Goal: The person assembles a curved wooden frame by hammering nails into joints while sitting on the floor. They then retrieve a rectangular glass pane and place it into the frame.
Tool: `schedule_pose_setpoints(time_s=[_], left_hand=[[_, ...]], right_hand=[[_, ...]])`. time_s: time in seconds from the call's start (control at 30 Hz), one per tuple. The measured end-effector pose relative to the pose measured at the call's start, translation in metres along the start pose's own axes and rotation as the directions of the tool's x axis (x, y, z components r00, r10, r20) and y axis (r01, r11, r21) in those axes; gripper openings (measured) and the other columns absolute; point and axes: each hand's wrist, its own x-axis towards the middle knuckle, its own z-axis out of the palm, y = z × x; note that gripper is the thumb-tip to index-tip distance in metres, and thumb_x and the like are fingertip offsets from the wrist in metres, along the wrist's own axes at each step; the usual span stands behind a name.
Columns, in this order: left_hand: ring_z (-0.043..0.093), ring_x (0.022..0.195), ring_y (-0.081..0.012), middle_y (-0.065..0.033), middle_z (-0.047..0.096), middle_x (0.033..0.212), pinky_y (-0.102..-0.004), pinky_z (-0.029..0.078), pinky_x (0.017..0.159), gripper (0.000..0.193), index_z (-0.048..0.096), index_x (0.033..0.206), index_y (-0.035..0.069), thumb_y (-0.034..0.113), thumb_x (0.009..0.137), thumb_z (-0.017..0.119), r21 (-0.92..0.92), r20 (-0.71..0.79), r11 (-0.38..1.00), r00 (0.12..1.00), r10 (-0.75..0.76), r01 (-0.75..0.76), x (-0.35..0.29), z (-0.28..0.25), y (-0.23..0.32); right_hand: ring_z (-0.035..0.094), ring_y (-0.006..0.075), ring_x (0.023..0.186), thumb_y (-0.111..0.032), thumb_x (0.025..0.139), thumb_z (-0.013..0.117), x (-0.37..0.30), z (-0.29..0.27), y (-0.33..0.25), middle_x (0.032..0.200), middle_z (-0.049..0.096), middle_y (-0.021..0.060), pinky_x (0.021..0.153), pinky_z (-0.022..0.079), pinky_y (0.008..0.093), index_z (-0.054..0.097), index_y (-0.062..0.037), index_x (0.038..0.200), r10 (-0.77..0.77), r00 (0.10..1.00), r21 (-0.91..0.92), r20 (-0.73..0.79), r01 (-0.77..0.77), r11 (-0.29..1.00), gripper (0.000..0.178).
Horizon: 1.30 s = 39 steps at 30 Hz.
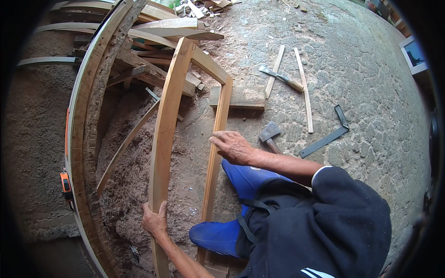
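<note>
A long rectangular wooden frame (166,120) stands on edge before me, with a short piece joining its two long rails at the far end. My left hand (155,220) is wrapped around the near part of the left rail, thumb on the inner side. Farther up, my right hand (232,147) is closed over the right rail (211,185), its fingertips curled at the edge. A wooden block (243,98) lies just beyond the right rail. Closest to my right hand on the ground is a hammer (269,132) with a blocky head, its handle partly hidden by my forearm.
On the ground to the right lie a chisel (282,78), two thin wood strips (303,90) and a dark try square (327,140). At left runs a workbench edge (83,153) with an orange-and-black tape measure (66,186). Stacked boards (162,25) and shavings (134,162) lie around.
</note>
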Motion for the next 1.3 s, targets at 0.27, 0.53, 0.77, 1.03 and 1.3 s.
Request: schedule_pose_setpoints(time_s=[0.27,0.53,0.77,1.03,1.3], left_hand=[[0.059,0.097,-0.0293,-0.0134,0.061,0.105,-0.0438,0.046,0.087,0.046,0.057,0.113,0.001,0.045,0.101,0.06,-0.154,-0.804,0.968,0.595,-0.006,-0.199,-0.091,0.069,0.014],[0.049,0.121,-0.032,-0.0177,0.044,0.14,-0.0496,0.039,0.106,0.119,0.031,0.146,-0.004,0.09,0.076,0.049,-0.28,0.944,-0.948,0.138,-0.301,-0.15,-0.153,0.302,-0.001],[0.012,0.155,-0.0351,-0.0063,0.015,0.169,-0.056,0.012,0.124,0.144,0.011,0.162,0.012,0.094,0.056,0.064,-0.207,0.828,-0.862,0.385,-0.407,-0.463,-0.142,0.332,-0.007],[0.024,0.149,-0.0386,-0.0151,0.027,0.161,-0.0551,0.018,0.125,0.101,0.03,0.154,0.008,0.07,0.082,0.067,-0.477,0.418,-0.801,0.708,-0.569,-0.362,-0.159,0.224,-0.039],[0.04,0.139,-0.0322,-0.0166,0.032,0.157,-0.0518,0.035,0.117,0.071,0.017,0.158,0.016,0.038,0.103,0.057,-0.82,-0.517,0.206,0.537,-0.667,-0.533,-0.142,-0.046,-0.093]], right_hand=[[0.043,0.0275,0.133,-0.054,0.07,0.083,0.124,0.005,-0.151,0.13,0.052,0.0082,0.112,0.032,0.0516,0.048,-0.0178,0.143,-0.636,0.758,-0.077,0.143,0.65,0.756,0.088],[0.057,0.0204,0.097,-0.051,0.07,0.081,0.121,0.009,-0.165,0.098,0.056,0.0032,0.086,0.04,0.0386,0.059,-0.0152,0.102,-0.661,0.719,-0.067,0.217,0.686,0.724,0.053],[0.055,0.0195,0.095,-0.054,0.072,0.08,0.101,-0.01,-0.156,0.095,0.053,0.0012,0.085,0.04,0.0389,0.056,-0.0143,0.104,-0.675,0.707,0.025,0.211,0.686,0.727,0.056],[0.059,0.0195,0.092,-0.059,0.07,0.081,0.141,-0.082,-0.169,0.094,0.055,0.0012,0.089,0.042,0.0422,0.058,-0.0164,0.102,-0.691,0.717,0.051,-0.094,0.696,0.716,0.058],[0.07,0.0271,0.084,-0.065,0.066,0.084,0.196,-0.175,-0.228,0.082,0.068,0.0109,0.077,0.054,0.0447,0.069,-0.0044,0.094,-0.417,0.844,0.271,-0.338,0.511,0.816,0.069]])
